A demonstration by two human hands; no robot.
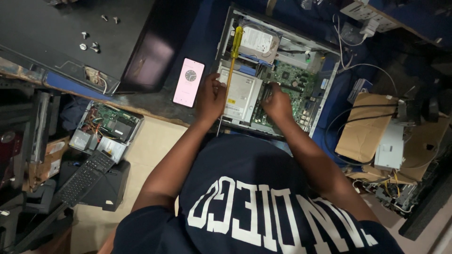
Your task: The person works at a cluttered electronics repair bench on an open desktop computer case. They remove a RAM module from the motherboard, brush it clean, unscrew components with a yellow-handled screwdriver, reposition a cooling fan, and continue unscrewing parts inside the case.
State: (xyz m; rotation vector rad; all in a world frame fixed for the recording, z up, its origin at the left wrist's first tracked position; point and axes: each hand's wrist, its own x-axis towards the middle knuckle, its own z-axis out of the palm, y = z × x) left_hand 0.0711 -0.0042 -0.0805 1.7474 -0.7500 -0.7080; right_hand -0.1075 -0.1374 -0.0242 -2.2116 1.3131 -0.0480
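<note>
Lying lengthwise up the open computer case [329, 82], the yellow-handled screwdriver [233, 51] sits just beyond the left hand [210, 96], whose fingers curl on the optical drive [242, 94]; the right hand [278, 104] presses onto the motherboard [296, 80], grip unclear.

Dim room — dark workbench [155, 101], pale floor [150, 141].

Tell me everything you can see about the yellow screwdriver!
The screwdriver has a clear yellow handle that looks like plastic and a thin metal shaft. It lies on top of the open computer case, its handle up by the silver hard drive and its shaft pointing down across the grey metal drive box. The tip ends right beside the left hand, and I cannot tell whether that hand touches it. The right hand is away from it.
</note>
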